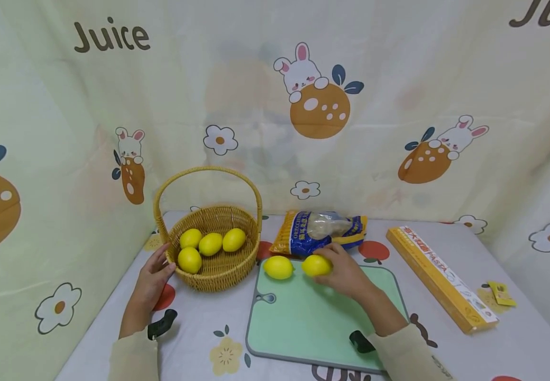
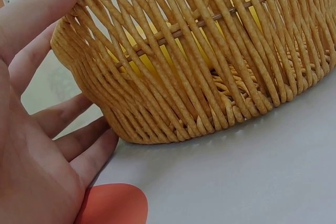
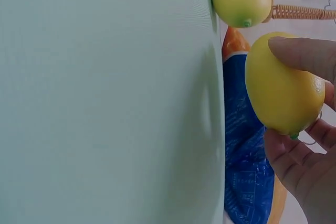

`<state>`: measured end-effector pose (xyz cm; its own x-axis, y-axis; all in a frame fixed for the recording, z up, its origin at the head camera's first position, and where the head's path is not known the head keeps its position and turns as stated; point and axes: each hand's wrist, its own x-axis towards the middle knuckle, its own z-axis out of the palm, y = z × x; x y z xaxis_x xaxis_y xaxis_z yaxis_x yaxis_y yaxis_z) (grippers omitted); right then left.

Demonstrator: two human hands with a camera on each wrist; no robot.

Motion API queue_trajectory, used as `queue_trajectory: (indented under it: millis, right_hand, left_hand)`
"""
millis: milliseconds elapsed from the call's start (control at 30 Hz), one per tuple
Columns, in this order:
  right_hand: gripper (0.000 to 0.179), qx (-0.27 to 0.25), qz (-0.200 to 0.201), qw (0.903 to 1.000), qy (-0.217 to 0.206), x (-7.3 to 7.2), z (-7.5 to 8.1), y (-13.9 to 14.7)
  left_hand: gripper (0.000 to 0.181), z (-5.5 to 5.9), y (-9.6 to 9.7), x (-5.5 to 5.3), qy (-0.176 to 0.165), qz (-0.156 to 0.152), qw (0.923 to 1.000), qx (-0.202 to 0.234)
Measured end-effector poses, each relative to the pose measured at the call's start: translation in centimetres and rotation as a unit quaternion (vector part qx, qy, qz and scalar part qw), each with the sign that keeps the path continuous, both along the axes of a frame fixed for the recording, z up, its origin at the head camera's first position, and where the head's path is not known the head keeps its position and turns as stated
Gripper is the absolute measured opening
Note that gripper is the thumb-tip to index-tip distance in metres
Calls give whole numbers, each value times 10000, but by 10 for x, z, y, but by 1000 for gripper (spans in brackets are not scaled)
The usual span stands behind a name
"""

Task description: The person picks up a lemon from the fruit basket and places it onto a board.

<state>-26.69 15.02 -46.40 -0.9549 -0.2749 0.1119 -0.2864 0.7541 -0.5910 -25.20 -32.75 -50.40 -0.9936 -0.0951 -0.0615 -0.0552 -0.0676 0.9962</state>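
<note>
Lemon (image 1: 314, 266) in the right hand (image 1: 346, 272) – pinched between thumb and fingers – at the far edge of a green cutting board (image 1: 313, 317); whether it touches the board I cannot tell. Behind everything hangs a pale cloth (image 1: 237, 90) printed with rabbits, oranges, flowers and the word Juice. Next in size comes the surface (image 1: 194, 328), covered in white with fruit and flower prints. On it, the board lies in the near middle, edged in grey. To its left and a little farther back stands a wicker basket (image 1: 241, 269) with a tall arched handle. The left hand (image 1: 150, 276) touches the basket's left side, its fingers extended against the outer wall. Just beyond the board lies a blue and orange pasta bag (image 1: 299, 239) with a clear window. On the right, a long orange and white pasta box (image 1: 439, 278) slants from far to near. Four lemons (image 1: 210, 244) sit together inside the basket; another lemon (image 1: 278, 268) rests at the board's far left corner, just left of the held one. Smallest is a yellow sachet (image 1: 501, 294), right of the box's near end.
</note>
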Motion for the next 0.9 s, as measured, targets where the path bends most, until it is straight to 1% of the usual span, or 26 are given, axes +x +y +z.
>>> queue_trajectory:
  millis: [300, 633, 900]
  right_hand:
    - [61, -34, -70, 9999, -68, -5, -13, 6]
    - [61, 29, -251, 9995, -205, -5, -16, 11]
    - [60, 106, -281, 9991, -301, -6, -15, 12]
  left_hand:
    - [71, 1, -1, 1, -125, 56, 9996, -240]
    - [69, 0, 0, -1, -1, 18, 9999, -141]
    - [69, 0, 2, -1, 38, 5, 9999, 131]
